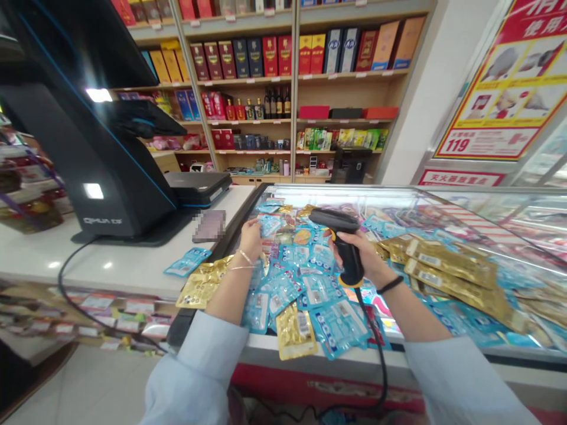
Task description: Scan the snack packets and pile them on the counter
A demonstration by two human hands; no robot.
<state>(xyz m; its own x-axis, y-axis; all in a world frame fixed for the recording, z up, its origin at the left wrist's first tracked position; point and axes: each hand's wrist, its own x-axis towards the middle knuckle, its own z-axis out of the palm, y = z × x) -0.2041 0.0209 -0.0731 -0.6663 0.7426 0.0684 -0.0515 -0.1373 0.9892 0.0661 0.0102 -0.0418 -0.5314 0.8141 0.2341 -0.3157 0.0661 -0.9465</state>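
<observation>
My right hand [361, 254] is wrapped round the handle of a black barcode scanner [339, 233], its head aimed left over a heap of small packets. Its cable [376, 348] drops over the counter's front edge. My left hand [250, 235] reaches into the heap and pinches a blue packet [269, 225] at its far edge. Blue packets [310, 289] and gold packets [295, 333] lie spread on the glass freezer lid [487, 206] between my arms.
A black point-of-sale terminal [97, 159] stands on the white counter [66, 260] at left, with a flat black device [199, 188] beside it. More gold packets [452, 271] lie at right. Shelves of boxes and bottles [266, 77] fill the back wall.
</observation>
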